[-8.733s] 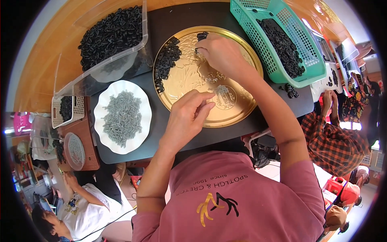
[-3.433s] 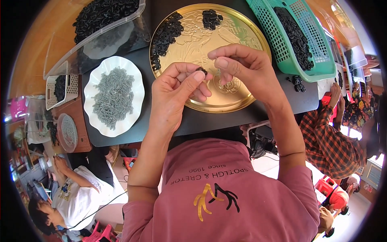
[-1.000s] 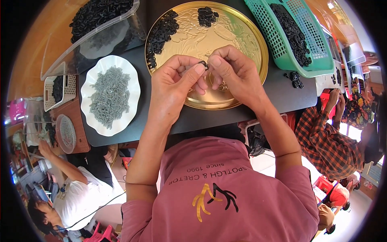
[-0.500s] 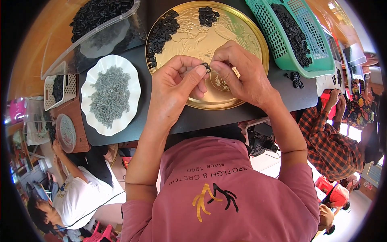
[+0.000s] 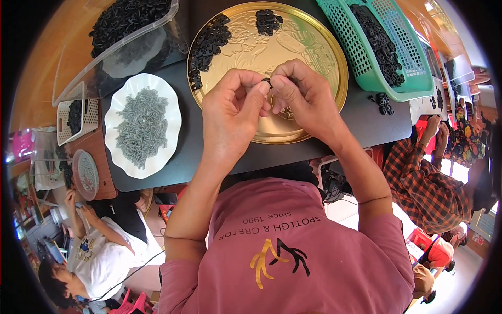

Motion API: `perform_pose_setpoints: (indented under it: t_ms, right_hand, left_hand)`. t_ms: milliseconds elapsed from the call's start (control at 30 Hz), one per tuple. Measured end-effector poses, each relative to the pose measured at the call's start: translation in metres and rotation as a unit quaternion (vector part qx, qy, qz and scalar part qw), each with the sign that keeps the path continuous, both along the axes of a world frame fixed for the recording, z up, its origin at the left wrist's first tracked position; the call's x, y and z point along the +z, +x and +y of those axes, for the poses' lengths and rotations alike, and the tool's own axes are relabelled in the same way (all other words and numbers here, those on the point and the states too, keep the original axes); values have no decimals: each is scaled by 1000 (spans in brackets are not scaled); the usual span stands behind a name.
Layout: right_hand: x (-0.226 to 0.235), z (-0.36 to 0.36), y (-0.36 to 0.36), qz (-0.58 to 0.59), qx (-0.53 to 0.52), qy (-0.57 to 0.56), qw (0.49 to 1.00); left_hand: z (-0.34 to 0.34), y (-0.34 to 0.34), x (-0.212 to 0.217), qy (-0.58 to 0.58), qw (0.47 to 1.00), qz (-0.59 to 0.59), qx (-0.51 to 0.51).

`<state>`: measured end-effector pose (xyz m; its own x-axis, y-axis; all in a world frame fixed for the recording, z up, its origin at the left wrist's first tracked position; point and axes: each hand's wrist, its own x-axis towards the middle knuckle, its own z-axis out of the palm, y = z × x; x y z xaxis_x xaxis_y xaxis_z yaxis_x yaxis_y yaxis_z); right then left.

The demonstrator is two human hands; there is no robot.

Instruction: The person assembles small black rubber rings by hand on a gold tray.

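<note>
Over the gold tray (image 5: 251, 60), my left hand (image 5: 230, 110) pinches a small black plastic piece (image 5: 267, 81) between thumb and forefinger. My right hand (image 5: 308, 99) is closed too, its thumb and forefinger pressed together against the right side of that piece. Whatever sits between the right fingertips is hidden. On the tray's left side lies a spread of small black plastic parts (image 5: 212, 42), and a smaller cluster of black parts (image 5: 269, 22) lies near its far rim. To the left, a scalloped white dish (image 5: 112, 128) holds a heap of small translucent grey pieces (image 5: 142, 128).
A green perforated basket (image 5: 361, 60) of black parts stands at the right, with a few loose black parts (image 5: 384, 104) beside it. At the far left is a clear plastic bin (image 5: 138, 55) of black parts. Other people sit at both sides.
My right fingertips have come in against the black piece, and the right hand has turned slightly. Both hands have drawn a little closer together. The piece has tilted between the fingers.
</note>
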<state>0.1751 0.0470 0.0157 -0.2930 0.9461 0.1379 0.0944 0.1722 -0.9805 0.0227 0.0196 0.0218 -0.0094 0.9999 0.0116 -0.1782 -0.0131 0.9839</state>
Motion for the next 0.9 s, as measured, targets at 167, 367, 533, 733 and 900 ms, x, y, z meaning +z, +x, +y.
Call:
perform_pose_setpoints:
  t_ms: [167,367,533,733,900]
  right_hand:
    - [11,3,3,-25,7,-22,999]
    - [17,9,15,-120,17,125,985]
    - [17,11,15,-155,41,212,964]
    - [20,6,12,-156,43,187,969]
    - [13,3,11,-12,46,-60,997]
  left_hand:
    - [5,-12,0,-39,998,-30,-41]
    - [6,-17,2,-68,994,-67,-56]
    - [5,-16,4,-65,994,-67,-59]
    - [4,-15,4,-54,996,-42,-61]
    - [2,-10,6,-35,998,-6,-55]
